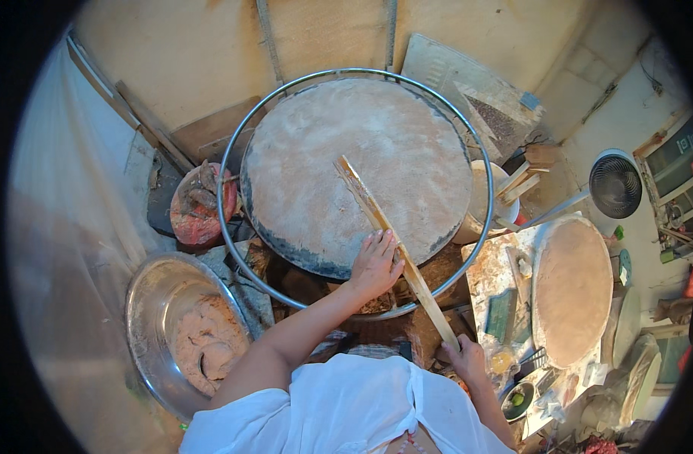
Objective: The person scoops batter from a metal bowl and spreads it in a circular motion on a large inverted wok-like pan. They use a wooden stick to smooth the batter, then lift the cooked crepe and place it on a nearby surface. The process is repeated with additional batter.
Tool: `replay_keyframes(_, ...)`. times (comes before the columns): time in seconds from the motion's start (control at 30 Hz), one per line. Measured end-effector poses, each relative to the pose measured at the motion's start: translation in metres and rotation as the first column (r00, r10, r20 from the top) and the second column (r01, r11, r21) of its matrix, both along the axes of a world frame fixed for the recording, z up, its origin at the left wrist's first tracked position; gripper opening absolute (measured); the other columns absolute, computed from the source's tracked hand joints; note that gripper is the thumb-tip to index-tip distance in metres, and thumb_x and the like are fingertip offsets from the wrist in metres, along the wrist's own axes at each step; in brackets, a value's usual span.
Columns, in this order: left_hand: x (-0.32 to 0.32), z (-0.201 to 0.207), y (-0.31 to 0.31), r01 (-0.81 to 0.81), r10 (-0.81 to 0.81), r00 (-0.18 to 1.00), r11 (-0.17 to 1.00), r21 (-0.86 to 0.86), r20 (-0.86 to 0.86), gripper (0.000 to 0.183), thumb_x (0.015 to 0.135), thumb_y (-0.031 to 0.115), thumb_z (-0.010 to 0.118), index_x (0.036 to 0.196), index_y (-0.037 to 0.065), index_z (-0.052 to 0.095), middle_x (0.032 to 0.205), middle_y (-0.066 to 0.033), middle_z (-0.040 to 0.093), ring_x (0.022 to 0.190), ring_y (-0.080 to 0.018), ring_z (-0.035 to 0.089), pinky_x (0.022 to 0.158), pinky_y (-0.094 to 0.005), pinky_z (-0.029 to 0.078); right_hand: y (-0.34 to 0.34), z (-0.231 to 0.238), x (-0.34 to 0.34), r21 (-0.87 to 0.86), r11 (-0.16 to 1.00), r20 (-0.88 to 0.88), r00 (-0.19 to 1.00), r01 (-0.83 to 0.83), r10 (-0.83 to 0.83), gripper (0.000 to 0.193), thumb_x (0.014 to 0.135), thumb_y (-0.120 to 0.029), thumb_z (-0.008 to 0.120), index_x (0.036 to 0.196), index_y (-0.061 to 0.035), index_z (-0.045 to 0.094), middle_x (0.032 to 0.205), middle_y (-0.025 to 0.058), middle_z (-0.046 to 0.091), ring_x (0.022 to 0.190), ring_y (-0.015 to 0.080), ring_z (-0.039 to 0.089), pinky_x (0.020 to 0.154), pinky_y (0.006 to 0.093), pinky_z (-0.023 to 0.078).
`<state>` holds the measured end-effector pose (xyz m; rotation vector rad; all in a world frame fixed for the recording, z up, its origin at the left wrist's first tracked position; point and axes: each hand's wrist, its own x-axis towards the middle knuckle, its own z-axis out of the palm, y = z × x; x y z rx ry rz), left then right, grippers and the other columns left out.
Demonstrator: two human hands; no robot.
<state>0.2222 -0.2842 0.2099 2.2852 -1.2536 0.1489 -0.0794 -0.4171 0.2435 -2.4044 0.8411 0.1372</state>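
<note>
A long wooden scraper stick lies slantwise over a large round griddle, its far end resting near the middle of the pale, streaky surface. My left hand grips the stick about halfway along, above the griddle's near edge. Close to my body, my right hand is closed around the stick's near end. A shiny metal ring runs all around the griddle, a little outside its edge. The griddle's rim looks dark where the pale coating stops.
At lower left stands a wide metal basin with brownish batter in it. A red bucket sits left of the griddle. On a cluttered table at right lies a flat brown round; nearby are a small bowl and a fan.
</note>
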Motion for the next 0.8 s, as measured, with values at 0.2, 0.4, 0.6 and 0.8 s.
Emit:
replay_keyframes(0.2, 0.003, 0.022, -0.056, 0.026, -0.067, 0.969, 0.984, -0.175, -0.236, 0.056, 0.085, 0.028, 0.063, 0.128, -0.004, 0.049, 0.136, -0.0232, 0.045, 0.125, -0.0388, 0.044, 0.108, -0.0509, 0.030, -0.030, 0.006, -0.003, -0.076, 0.991, 0.145, 0.984, 0.113, -0.101, 0.023, 0.084, -0.023, 0.067, 0.092, -0.0027, 0.060, 0.071, 0.0227, 0.063, 0.066, 0.0413, 0.062, 0.059, 0.0463, 0.048)
replay_keyframes(0.4, -0.002, 0.034, -0.112, 0.105, -0.061, 0.980, 0.967, 0.233, -0.188, 0.062, 0.095, 0.042, 0.046, 0.138, -0.002, 0.040, 0.149, -0.0214, 0.028, 0.140, -0.0374, 0.021, 0.114, -0.0508, 0.015, -0.048, 0.011, -0.003, 0.100, 0.970, 0.194, 0.952, 0.221, -0.237, 0.041, 0.082, -0.004, 0.067, 0.122, -0.0052, 0.061, 0.101, 0.0156, 0.065, 0.089, 0.0245, 0.065, 0.072, 0.0327, 0.051)
replay_keyframes(0.6, -0.002, 0.027, -0.122, 0.034, 0.010, 0.989, 0.957, 0.287, -0.149, 0.069, 0.092, 0.045, 0.049, 0.141, -0.003, 0.036, 0.152, -0.0207, 0.025, 0.143, -0.0356, 0.016, 0.115, -0.0516, 0.013, -0.048, -0.014, -0.002, 0.657, 0.697, 0.210, 0.819, 0.287, -0.535, 0.053, 0.079, 0.002, 0.070, 0.130, -0.0043, 0.056, 0.110, 0.0082, 0.063, 0.097, 0.0133, 0.059, 0.084, 0.0279, 0.050)
replay_keyframes(0.8, 0.039, 0.007, -0.065, -0.090, 0.107, 0.989, 0.984, 0.155, -0.106, 0.068, 0.088, 0.040, 0.058, 0.140, 0.000, 0.039, 0.150, -0.0182, 0.031, 0.141, -0.0336, 0.024, 0.113, -0.0518, 0.016, -0.034, -0.019, 0.043, 0.689, 0.721, 0.197, 0.938, 0.075, -0.286, 0.051, 0.082, 0.004, 0.066, 0.131, -0.0010, 0.054, 0.124, 0.0134, 0.061, 0.111, 0.0144, 0.056, 0.096, 0.0271, 0.044)
